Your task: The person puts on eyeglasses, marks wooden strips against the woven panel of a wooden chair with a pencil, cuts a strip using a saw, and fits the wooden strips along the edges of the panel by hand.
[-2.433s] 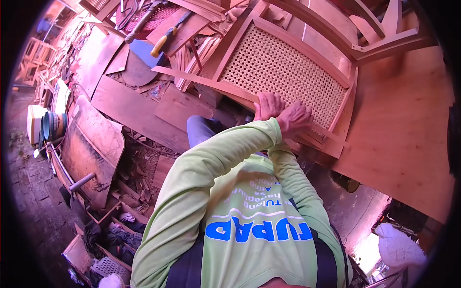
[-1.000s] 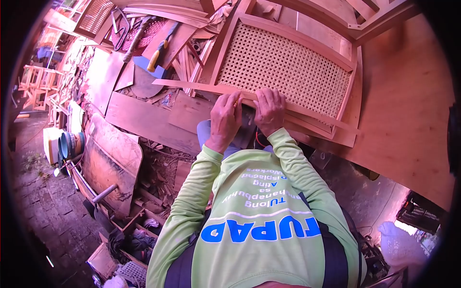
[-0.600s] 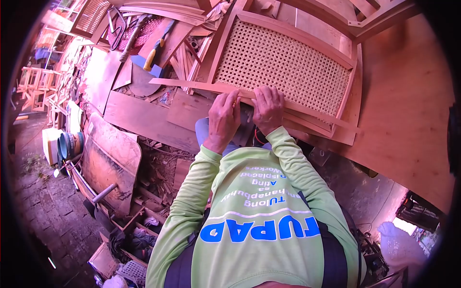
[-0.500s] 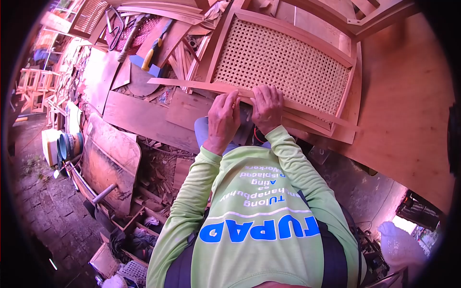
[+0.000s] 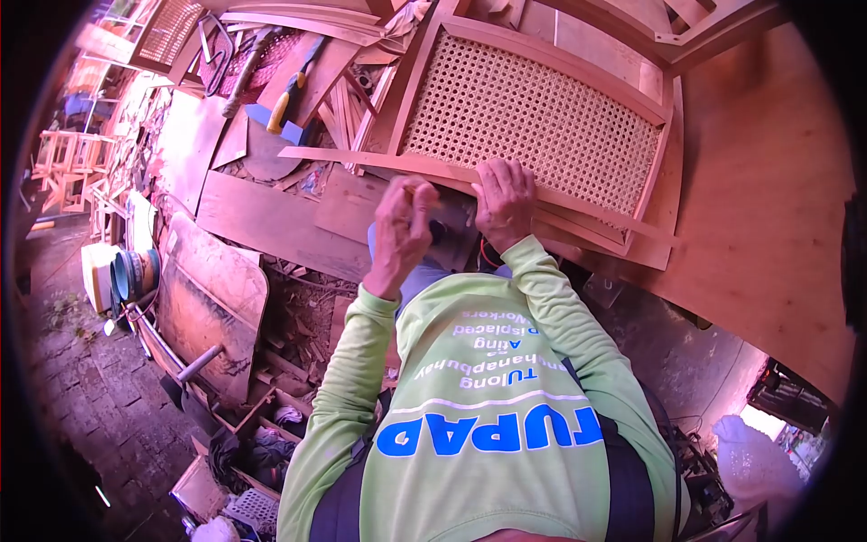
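My right hand [image 5: 506, 200] has its fingers bent over a long thin wooden strip [image 5: 379, 161], which lies along the near side of a wooden frame [image 5: 415, 95] with woven cane webbing [image 5: 533, 113]. The strip reaches past the frame at the left. My left hand [image 5: 402, 226] is off the strip, just below it and left of my right hand. Its fingers are curled in and slightly blurred, and what may be between them is too small to make out.
A blue-bladed hand tool with a yellow-black handle [image 5: 287, 99] and a hammer [image 5: 248, 68] lie among wood offcuts at upper left. A large wooden board [image 5: 759, 199] spans the right. Curved wooden framework [image 5: 664, 41] stands behind the cane panel. A blue bucket [image 5: 135, 275] sits at left.
My left hand has come away from the strip, moving left and down toward my body with its fingers curled. My right hand, the strip and the cane frame stay in place.
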Motion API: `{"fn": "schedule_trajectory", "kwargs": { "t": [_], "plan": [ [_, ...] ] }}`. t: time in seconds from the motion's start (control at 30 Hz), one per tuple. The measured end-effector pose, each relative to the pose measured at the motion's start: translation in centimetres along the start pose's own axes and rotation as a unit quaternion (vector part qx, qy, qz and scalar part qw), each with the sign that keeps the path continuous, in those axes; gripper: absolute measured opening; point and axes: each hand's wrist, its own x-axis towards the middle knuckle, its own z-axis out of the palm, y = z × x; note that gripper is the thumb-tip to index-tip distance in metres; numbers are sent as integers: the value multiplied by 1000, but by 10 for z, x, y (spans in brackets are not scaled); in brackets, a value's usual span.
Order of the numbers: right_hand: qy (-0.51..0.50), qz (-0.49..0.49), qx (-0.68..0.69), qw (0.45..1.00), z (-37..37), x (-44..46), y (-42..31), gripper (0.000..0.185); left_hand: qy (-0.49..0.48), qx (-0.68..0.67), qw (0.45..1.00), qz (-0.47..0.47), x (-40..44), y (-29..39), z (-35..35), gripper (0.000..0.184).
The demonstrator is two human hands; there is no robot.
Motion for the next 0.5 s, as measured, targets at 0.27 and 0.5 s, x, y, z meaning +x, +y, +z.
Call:
{"fn": "schedule_trajectory", "kwargs": {
  "t": [0.27,0.5],
  "plan": [
    [-36,27,0,999,-11,8,-4,26,-123,320,923,174,52,-37,-40,51],
    [-15,-11,78,997,-34,42,7,24,-159,284,926,190,68,-34,-42,30]
  ]
}}
